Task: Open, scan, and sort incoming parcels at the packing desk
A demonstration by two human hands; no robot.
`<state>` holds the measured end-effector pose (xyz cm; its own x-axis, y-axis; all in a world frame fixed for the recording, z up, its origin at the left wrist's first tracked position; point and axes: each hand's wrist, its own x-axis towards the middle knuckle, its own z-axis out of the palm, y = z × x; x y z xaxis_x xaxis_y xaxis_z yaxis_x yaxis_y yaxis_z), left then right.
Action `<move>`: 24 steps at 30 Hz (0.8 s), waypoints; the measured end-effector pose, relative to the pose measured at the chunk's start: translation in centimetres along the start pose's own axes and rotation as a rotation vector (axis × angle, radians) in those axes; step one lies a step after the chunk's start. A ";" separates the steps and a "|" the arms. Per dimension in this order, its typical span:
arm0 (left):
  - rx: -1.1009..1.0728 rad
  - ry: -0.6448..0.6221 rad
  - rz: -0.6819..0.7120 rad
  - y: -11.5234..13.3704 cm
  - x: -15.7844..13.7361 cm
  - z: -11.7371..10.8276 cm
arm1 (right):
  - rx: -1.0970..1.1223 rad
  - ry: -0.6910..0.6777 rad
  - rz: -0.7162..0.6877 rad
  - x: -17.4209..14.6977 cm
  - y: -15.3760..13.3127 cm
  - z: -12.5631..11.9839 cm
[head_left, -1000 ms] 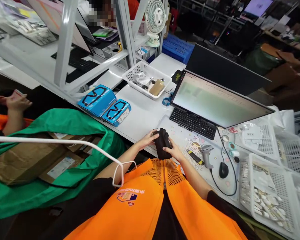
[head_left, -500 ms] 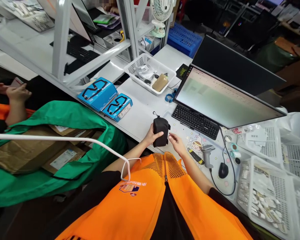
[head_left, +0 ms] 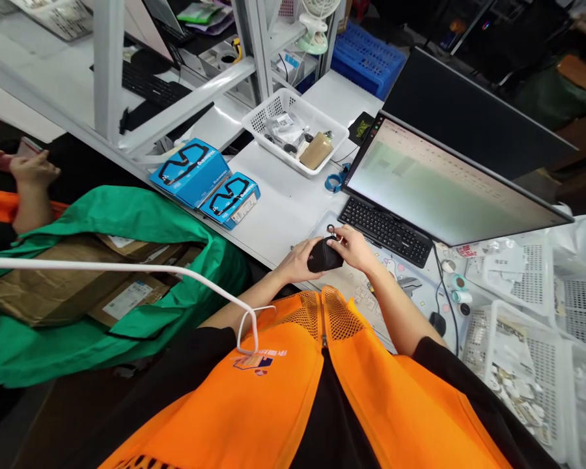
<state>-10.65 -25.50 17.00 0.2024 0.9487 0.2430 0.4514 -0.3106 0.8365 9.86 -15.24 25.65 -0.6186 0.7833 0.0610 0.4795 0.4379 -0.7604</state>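
Note:
A small black pouch [head_left: 325,258] is held above the front edge of the white table. My left hand [head_left: 295,262] wraps round its left side. At the pouch's upper right edge, my right hand [head_left: 354,248] is closed, thumb and fingers pinching it beside the small clip [head_left: 331,229] on top. Whether those fingers grip a zip pull or just the fabric, I cannot tell. Left of the hands, two blue boxes [head_left: 190,172] with black outline prints lie at the table edge. A barcode scanner [head_left: 409,284] is partly hidden behind my right forearm.
A white basket [head_left: 293,98] with small packets stands behind the boxes. At the right are a keyboard [head_left: 385,231], a monitor [head_left: 449,182] and white baskets [head_left: 557,391]. A green sack [head_left: 127,202] of parcels stands at the left. A white cable [head_left: 176,268] crosses in front.
My right hand has moved from beside the pouch onto its top edge and closed there. The pouch has tipped, so its top now faces me. The camera view has shifted slightly.

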 end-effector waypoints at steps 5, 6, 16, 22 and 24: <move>-0.208 -0.028 -0.153 -0.1 -0.1 -0.3 | 0.075 0.137 -0.002 0.5 0.5 1.3; -0.280 -0.013 -0.204 -0.4 -0.2 -0.1 | 0.096 0.194 0.007 0.5 0.7 1.7; -1.003 0.328 -0.736 -2.7 0.4 3.3 | -0.103 0.294 -0.081 -2.6 1.1 8.2; -1.383 0.623 -0.973 -4.9 2.8 0.1 | -0.066 -0.010 -0.063 -7.4 1.5 13.7; -1.397 0.608 -0.977 -5.0 3.2 -0.7 | -0.066 -0.100 -0.019 -8.4 2.8 13.9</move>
<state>-12.85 -20.82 13.89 -0.1160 0.7253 -0.6786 -0.8495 0.2816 0.4461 7.75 -26.69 14.01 -0.6853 0.7282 0.0083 0.5047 0.4832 -0.7154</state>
